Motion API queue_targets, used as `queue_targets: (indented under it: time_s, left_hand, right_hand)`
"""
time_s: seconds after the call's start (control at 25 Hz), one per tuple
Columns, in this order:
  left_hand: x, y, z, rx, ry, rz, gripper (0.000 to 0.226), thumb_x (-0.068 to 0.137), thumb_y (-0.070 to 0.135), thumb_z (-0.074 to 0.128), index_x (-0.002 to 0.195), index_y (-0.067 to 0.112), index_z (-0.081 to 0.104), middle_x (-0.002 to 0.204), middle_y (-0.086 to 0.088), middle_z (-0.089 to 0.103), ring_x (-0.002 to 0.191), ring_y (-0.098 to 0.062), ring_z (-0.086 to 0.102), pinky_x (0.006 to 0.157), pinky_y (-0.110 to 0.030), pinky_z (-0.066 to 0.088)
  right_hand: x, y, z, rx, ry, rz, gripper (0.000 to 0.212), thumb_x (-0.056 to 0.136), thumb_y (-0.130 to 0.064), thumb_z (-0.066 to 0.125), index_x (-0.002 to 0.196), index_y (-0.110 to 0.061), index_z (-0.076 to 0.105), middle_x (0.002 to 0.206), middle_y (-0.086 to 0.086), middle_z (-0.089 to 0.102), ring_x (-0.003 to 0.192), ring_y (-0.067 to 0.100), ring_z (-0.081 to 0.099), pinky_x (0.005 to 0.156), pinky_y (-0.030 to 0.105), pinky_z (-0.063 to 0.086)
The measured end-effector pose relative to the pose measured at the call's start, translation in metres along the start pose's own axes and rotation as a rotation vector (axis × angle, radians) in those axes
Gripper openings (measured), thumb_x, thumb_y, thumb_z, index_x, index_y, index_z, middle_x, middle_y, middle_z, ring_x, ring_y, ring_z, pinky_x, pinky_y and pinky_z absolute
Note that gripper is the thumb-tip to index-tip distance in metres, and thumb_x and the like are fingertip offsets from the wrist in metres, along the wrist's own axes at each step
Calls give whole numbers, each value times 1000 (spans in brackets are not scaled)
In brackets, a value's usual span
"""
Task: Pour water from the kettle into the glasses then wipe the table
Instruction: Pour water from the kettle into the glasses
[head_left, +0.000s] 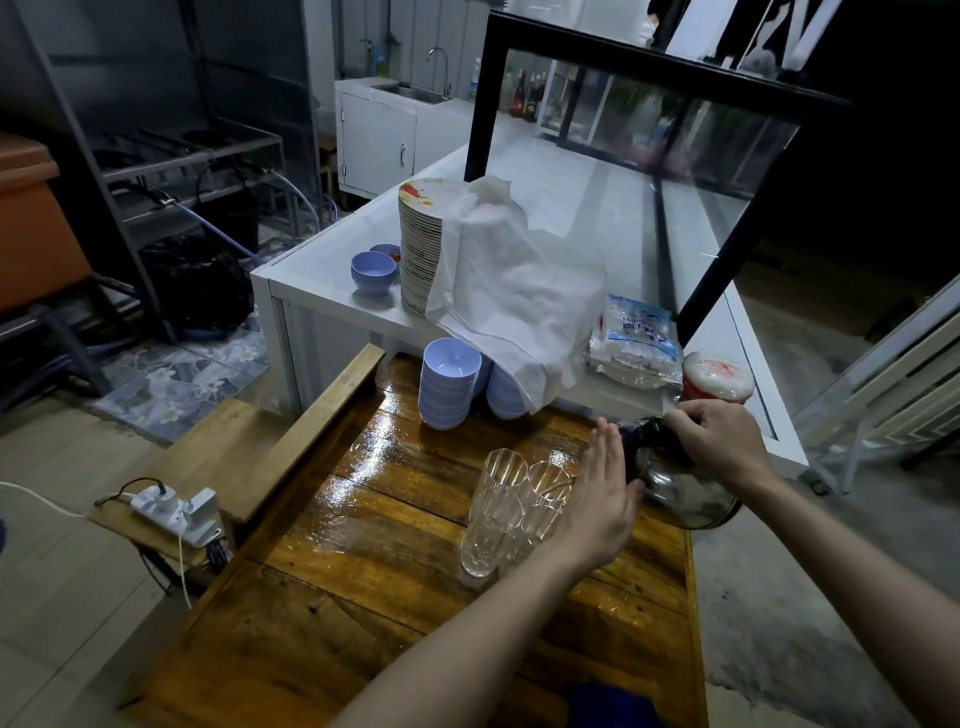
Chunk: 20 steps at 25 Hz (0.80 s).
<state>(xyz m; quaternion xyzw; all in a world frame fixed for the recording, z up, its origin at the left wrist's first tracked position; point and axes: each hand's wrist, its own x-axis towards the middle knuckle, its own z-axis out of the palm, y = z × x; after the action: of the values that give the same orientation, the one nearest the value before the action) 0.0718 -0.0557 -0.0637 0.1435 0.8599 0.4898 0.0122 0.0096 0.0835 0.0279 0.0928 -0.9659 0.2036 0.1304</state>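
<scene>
Fingers (691, 415) of right hand (719, 441) grasp the black top of the clear glass kettle (685, 493), at the right edge of the wet wooden bench (363, 545). Left hand (597, 499) is flat, its fingers released. Clear ribbed glasses (498, 514) cluster just left of those fingers. Contents not discernible.

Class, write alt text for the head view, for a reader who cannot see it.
The right hand grips the top of a glass kettle at a wooden table; the open left hand is between it and clear glasses.

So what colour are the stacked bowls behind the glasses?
The stacked bowls are pale lavender-blue, clearest in the head view.
</scene>
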Motion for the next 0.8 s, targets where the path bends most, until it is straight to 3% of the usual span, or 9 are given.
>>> queue_targets:
  time_s: [0.2,0.36,0.44,0.52,0.72,0.8]
  left_hand:
    - [-1,1,-2,2,-6,15,68,105,35,26,150,11,-19,156,-2,-30,144,-12,-26,117,-26,-13]
    - [3,-1,-3,38,-11,9,69,104,36,26,150,10,-18,157,-3,-29,145,-12,-26,118,-27,-13]
    - [5,-2,-5,73,-35,27,73,99,52,15,149,11,-20,158,-4,-27,144,-12,-26,118,-27,-13]
    - [7,-1,-7,92,-70,63,86,82,66,-1,147,14,-21,159,-4,-26,144,-12,-25,118,-26,-12]
    - [13,10,-8,138,-150,140,96,75,66,-5,152,10,-8,162,-6,-14,148,-14,-16,117,-25,-11]
    - [15,14,-7,153,-163,169,97,75,66,-5,153,9,-3,162,-7,-10,149,-15,-13,117,-25,-10]
  right_hand:
    - [1,-2,-2,-14,15,4,32,80,-38,48,61,-21,68,53,-9,57,53,3,52,48,21,30]
    - [-2,0,0,33,14,62,41,79,-39,46,56,-12,67,52,0,59,51,12,52,47,25,33]
    - [-8,3,1,75,33,134,39,78,-37,46,50,-15,62,48,0,56,47,16,50,46,26,32]
    - [-16,10,3,102,69,215,39,78,-35,47,48,-13,59,48,4,56,49,20,50,47,30,34]
    - [-40,31,9,286,163,502,42,81,-33,52,45,-12,45,48,4,44,53,24,42,52,35,32]
    - [-48,41,16,354,206,594,45,76,-38,52,51,-1,54,51,7,50,55,26,47,54,39,42]
